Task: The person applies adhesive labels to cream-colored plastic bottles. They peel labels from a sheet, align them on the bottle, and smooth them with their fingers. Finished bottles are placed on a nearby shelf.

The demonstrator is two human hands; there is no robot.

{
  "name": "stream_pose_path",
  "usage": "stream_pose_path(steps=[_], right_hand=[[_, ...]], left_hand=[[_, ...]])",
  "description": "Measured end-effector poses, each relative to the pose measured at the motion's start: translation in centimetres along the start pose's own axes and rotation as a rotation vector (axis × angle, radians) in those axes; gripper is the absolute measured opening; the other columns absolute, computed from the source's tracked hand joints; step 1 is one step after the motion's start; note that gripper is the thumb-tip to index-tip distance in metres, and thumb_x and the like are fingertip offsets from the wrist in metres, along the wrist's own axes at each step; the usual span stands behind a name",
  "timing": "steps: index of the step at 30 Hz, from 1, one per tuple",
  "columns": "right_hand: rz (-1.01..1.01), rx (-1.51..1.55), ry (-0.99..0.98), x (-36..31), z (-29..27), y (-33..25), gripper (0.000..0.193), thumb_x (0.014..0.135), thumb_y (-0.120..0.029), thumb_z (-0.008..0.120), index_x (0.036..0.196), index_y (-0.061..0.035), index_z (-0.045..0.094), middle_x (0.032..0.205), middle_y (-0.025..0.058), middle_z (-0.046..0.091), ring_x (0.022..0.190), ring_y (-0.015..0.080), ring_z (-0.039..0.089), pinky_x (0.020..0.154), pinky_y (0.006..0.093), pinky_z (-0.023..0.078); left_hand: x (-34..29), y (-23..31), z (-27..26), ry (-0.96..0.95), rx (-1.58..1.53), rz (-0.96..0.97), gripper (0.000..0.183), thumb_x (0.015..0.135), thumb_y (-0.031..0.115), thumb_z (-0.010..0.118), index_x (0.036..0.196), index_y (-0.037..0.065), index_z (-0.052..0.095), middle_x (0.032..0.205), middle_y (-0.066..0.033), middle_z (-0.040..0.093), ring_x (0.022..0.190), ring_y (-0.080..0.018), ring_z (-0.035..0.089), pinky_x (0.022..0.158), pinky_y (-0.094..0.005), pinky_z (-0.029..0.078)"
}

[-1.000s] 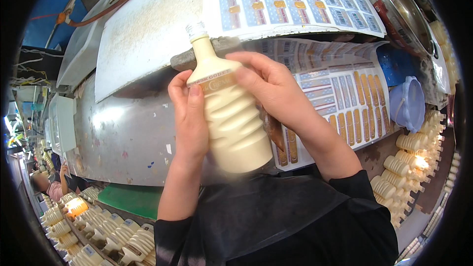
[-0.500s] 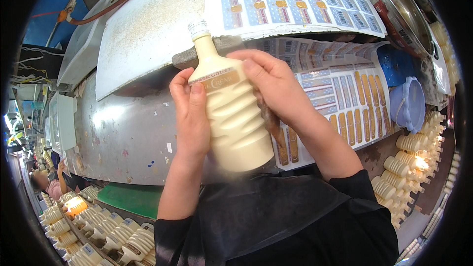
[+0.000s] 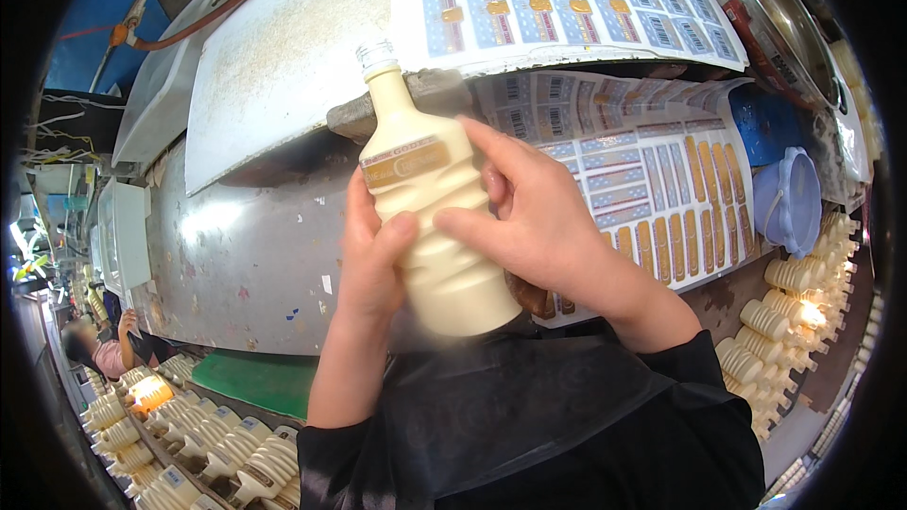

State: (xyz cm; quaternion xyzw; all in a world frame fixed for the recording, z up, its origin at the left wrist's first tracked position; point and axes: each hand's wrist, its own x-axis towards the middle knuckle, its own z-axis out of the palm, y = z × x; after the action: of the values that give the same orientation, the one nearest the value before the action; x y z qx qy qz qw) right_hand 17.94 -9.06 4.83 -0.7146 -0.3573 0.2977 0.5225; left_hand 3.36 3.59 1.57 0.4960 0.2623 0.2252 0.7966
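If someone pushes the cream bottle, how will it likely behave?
The bottle is probably stiff: no dent shows between the left hand and right hand. Its ridges may limit slipping. Stood up, it might tip if its long neck is pushed.

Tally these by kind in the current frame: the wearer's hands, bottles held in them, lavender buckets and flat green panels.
Wearer's hands, left hand and right hand: 2
Held cream bottle: 1
Lavender bucket: 1
Flat green panel: 1
Total: 5
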Motion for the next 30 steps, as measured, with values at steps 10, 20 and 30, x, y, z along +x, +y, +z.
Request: stream_pose_path(steps=[10,20,30], right_hand=[[0.113,0.08,-0.071,0.1,-0.5,1.2,0.083,0.081,-0.028,0.082,0.149,0.0026,0.048,0.086,0.0055,0.057,0.079,0.0152,0.057,0.072,0.03,0.049],[0.294,0.595,-0.222,1.6,-1.2,2.7,0.059,0.103,-0.03,0.056,0.152,0.0013,0.044,0.089,-0.0008,0.062,0.057,0.0025,0.042,0.049,0.0188,0.034],[0.17,0.502,-0.068,3.4,0.0,2.3,0.037,0.109,-0.037,0.054,0.122,-0.0026,0.057,0.082,-0.0047,0.057,0.062,0.0014,0.043,0.054,0.0179,0.034]], left_hand=[[-0.2,-0.1,-0.1,-0.03,-0.044,0.008,0.091,0.086,0.029,0.078,0.156,0.0,0.028,0.146,-0.0184,0.053,0.134,-0.0292,0.056,0.113,-0.042,0.046],[-1.4,1.2,1.6,0.15,0.206,0.077,0.098,0.085,0.013,0.082,0.158,-0.005,0.019,0.132,-0.0204,0.063,0.116,-0.0259,0.067,0.098,-0.038,0.055],[-1.1,0.9,0.9,0.14,0.271,0.074,0.093,0.085,0.009,0.08,0.157,-0.004,0.023,0.131,-0.0175,0.064,0.118,-0.0221,0.065,0.099,-0.0355,0.054]])
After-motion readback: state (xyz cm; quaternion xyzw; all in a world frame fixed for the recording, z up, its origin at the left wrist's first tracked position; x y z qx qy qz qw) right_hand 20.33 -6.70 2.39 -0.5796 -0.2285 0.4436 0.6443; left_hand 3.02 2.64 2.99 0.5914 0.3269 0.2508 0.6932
